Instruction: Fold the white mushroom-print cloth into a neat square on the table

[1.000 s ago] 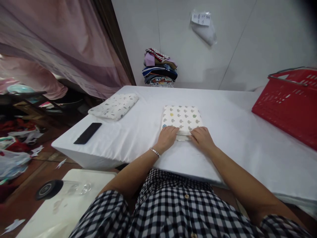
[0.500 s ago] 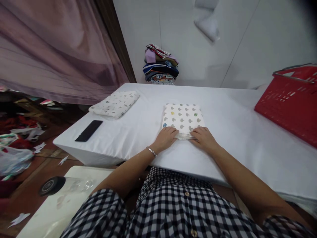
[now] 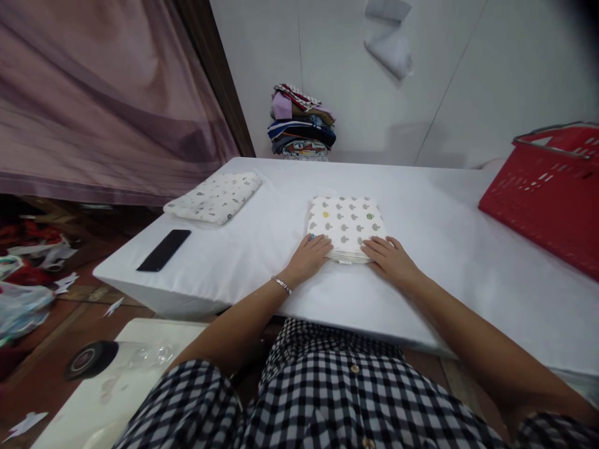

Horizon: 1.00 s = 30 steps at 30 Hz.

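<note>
A folded cream cloth (image 3: 346,221) printed with small grey mushrooms lies in the middle of the white table (image 3: 435,249). My left hand (image 3: 309,255) rests flat on its near left corner, fingers stretched out. My right hand (image 3: 387,255) lies flat on its near right corner, fingers also spread. Neither hand grips the cloth; both press on its near edge. A thin bracelet sits on my left wrist.
A second folded printed cloth (image 3: 214,197) lies at the far left of the table, a black phone (image 3: 164,250) nearer the left edge. A red basket (image 3: 552,187) stands at the right. A stack of folded clothes (image 3: 302,125) sits by the wall. A bottle (image 3: 107,358) lies on a low white stand.
Both hands have opened out a little and slid slightly apart along the near edge of the cloth. The head view has shifted slightly.
</note>
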### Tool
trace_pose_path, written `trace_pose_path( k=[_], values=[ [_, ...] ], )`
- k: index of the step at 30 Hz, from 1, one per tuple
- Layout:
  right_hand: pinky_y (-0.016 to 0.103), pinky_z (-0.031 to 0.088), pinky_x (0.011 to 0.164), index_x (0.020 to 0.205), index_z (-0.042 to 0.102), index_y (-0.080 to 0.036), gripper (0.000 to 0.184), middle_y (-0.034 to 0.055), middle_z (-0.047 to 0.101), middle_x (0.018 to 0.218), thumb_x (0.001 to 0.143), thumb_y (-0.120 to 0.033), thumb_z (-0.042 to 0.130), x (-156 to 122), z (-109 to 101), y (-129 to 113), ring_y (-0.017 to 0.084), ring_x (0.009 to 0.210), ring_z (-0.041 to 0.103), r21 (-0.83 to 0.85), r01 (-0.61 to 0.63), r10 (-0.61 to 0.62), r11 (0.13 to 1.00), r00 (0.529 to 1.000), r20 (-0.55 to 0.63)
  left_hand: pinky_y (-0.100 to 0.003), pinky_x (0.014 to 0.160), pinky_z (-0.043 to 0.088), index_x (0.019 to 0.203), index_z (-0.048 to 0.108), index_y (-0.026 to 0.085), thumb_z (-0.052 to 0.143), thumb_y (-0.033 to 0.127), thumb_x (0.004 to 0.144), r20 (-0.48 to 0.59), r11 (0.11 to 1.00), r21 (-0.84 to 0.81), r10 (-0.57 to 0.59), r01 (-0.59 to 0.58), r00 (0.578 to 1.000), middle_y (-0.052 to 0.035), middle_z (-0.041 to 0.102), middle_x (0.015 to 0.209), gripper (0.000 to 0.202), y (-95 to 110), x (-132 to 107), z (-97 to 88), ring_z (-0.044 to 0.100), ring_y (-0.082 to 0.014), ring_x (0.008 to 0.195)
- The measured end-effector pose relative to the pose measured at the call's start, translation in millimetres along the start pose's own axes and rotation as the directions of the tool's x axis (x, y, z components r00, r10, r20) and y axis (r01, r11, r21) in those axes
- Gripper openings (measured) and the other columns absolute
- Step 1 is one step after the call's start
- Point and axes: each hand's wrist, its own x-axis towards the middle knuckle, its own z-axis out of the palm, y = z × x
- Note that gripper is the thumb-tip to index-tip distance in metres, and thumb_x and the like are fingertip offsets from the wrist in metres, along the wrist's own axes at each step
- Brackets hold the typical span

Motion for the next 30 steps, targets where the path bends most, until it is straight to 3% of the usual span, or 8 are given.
trace_pose_path(
  k=[6,12,17,20,23,30],
  values=[
    [0.042,0.037,0.101,0.139,0.038,-0.025,0.043,0.0048,0.041,0.144,0.096,-0.023,0.034,-10.9,6.4,10.0,0.022,0.136,0.029,0.04,-0.051,0.047,0.998,0.995,0.089,-0.056,0.106,0.028,0.12,0.053,0.021,0.047,0.029,0.092,0.077,0.997,-0.043,-0.06,0.063,0.995,-0.0073,0.052,0.133,0.03,-0.3,-2.2,0.2,0.035,-0.0273,0.132],
    [0.043,0.036,0.104,0.144,0.028,-0.029,0.05,0.0022,0.032,0.149,0.095,-0.02,0.034,-12.6,13.1,13.3,0.021,0.139,0.022,0.077,-0.048,0.038,0.996,0.991,0.13,-0.047,0.107,0.034,0.129,0.046,0.018,0.038,0.016,0.093,0.122,0.993,-0.12,-0.003,0.017,0.993,-0.008,0.042,0.142,0.037,-6.0,-10.5,2.8,0.018,-0.0224,0.14],
    [0.042,0.037,0.104,0.147,0.02,-0.034,0.062,-0.0028,0.031,0.148,0.091,-0.012,0.035,-6.7,10.8,19.5,0.021,0.137,0.026,0.114,-0.092,0.082,0.989,0.993,0.083,-0.04,0.107,0.036,0.127,0.048,0.017,0.032,0.002,0.089,0.08,0.996,-0.083,-0.025,0.031,0.997,-0.0072,0.046,0.14,0.044,-13.8,0.3,-4.8,0.023,-0.0198,0.139],
    [0.042,0.037,0.104,0.146,0.022,-0.032,0.061,-0.0012,0.033,0.147,0.091,-0.01,0.032,-1.8,8.5,21.2,0.02,0.136,0.027,0.122,-0.129,0.126,0.984,0.991,0.037,-0.043,0.105,0.039,0.128,0.048,0.02,0.036,0.006,0.09,0.055,0.994,-0.045,-0.096,0.099,0.994,-0.006,0.046,0.139,0.042,-14.4,7.4,-10.4,0.028,-0.0221,0.137],
    [0.044,0.036,0.104,0.144,0.028,-0.033,0.057,-0.0007,0.036,0.146,0.091,-0.011,0.031,-3.6,11.0,16.6,0.02,0.135,0.029,0.118,-0.129,0.119,0.985,0.989,0.089,-0.051,0.103,0.037,0.125,0.051,0.022,0.039,0.01,0.091,0.102,0.994,-0.039,-0.099,0.104,0.99,-0.0055,0.049,0.137,0.038,-11.0,1.8,-5.1,0.029,-0.0253,0.136],
    [0.05,0.03,0.106,0.14,0.038,-0.031,0.052,0.0012,0.037,0.146,0.091,-0.014,0.029,-11.8,11.8,1.1,0.022,0.137,0.027,0.175,-0.164,0.137,0.971,0.978,0.156,-0.044,0.108,0.035,0.128,0.048,0.017,0.035,0.006,0.09,0.053,0.994,-0.102,-0.037,0.042,0.998,-0.0086,0.046,0.139,0.041,-8.3,-18.4,13.2,0.016,-0.0215,0.141]
  ],
)
